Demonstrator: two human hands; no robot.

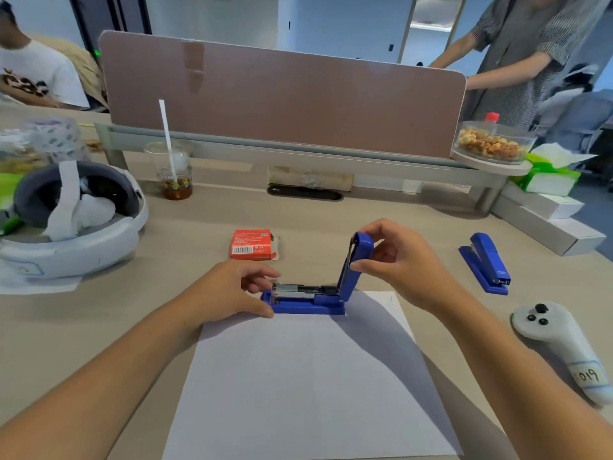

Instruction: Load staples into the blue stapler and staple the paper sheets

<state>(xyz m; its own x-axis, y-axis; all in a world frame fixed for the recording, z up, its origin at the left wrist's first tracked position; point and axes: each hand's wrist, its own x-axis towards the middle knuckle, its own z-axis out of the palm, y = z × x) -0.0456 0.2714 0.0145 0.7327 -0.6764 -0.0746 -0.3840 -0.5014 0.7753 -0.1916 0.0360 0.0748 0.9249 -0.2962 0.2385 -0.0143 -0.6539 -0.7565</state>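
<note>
At the centre of the frame we see the blue stapler [306, 298] standing open on the far edge of the paper sheets [308, 380]. Our right hand [403, 260] pinches its raised lid, while our left hand [242, 287] touches the metal staple channel's front end. A red staple box [252, 244] lies just beyond; a second stapler [486, 262] sits at right.

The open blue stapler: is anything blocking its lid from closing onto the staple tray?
Only the left hand: its fingertips rest on the front of the metal staple tray of the open blue stapler. The right hand holds the raised lid.
</note>
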